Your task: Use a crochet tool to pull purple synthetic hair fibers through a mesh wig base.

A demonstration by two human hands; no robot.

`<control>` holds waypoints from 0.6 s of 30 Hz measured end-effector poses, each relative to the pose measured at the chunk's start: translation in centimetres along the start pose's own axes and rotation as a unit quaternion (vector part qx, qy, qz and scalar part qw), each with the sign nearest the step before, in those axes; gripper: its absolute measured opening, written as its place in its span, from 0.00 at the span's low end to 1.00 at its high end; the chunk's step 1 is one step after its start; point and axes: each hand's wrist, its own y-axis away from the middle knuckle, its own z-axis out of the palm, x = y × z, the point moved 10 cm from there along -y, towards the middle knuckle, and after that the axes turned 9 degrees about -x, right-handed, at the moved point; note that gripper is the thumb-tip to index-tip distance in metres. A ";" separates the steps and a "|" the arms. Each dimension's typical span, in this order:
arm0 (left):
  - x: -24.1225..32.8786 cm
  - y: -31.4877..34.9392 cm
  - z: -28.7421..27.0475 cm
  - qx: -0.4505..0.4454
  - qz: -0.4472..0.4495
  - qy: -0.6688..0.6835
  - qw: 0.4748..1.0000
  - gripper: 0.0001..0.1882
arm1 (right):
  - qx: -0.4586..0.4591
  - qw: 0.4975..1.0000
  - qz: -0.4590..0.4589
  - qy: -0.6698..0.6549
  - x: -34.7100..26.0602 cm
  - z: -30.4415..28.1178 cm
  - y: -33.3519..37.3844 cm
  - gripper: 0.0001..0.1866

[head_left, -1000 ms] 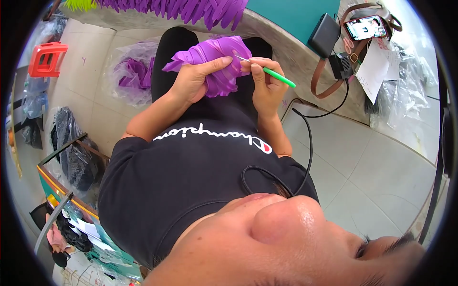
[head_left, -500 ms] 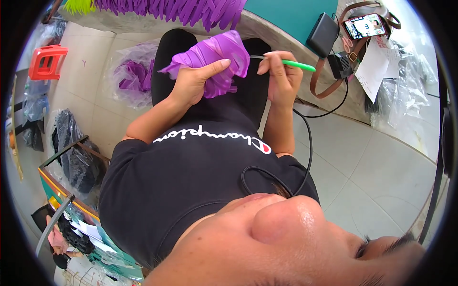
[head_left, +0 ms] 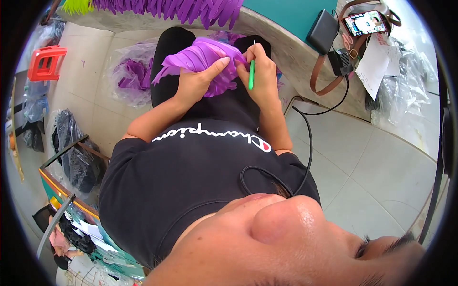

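Observation:
My left hand (head_left: 196,83) is closed round a bundle of glossy, flexible purple material (head_left: 200,56), its thumb lying across the top. Folds and loose strips of it fan out to the left and hang below the fingers. At the bundle's right edge, my right hand (head_left: 263,78) is closed on a slim tool with a green handle (head_left: 251,76). A thin pale tip shows just above the fingers; its exact kind is hard to make out. The right thumb and fingers also touch the purple edge. Both hands are above my lap, over black trousers.
Many purple strips (head_left: 191,9) hang over the far table edge beside yellow-green ones (head_left: 76,5). At right lie a black box (head_left: 322,32), a phone (head_left: 365,23), a brown strap (head_left: 319,78) and papers (head_left: 373,66). A red stool (head_left: 46,63) and plastic bags (head_left: 136,76) are left.
My right hand has moved left to the purple bundle. The green handle has swung from pointing right to pointing down toward me. The left hand stays nearly in place.

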 end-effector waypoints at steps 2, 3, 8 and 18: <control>0.4 0.0 0.0 -0.003 0.018 -0.032 0.999 0.08 | -0.100 0.991 0.083 0.028 0.8 0.6 -0.2 0.17; 0.1 -0.1 0.0 -0.004 -0.004 0.010 1.000 0.08 | -0.099 0.991 0.083 0.029 1.1 0.5 -0.1 0.17; -1.3 -0.8 0.2 -0.016 -0.081 0.146 0.986 0.10 | 0.165 0.975 -0.053 -0.137 0.1 -4.0 2.1 0.15; -1.0 0.0 1.6 -0.040 -0.087 0.111 0.989 0.11 | 0.148 0.989 0.003 -0.016 -0.8 -1.1 2.1 0.20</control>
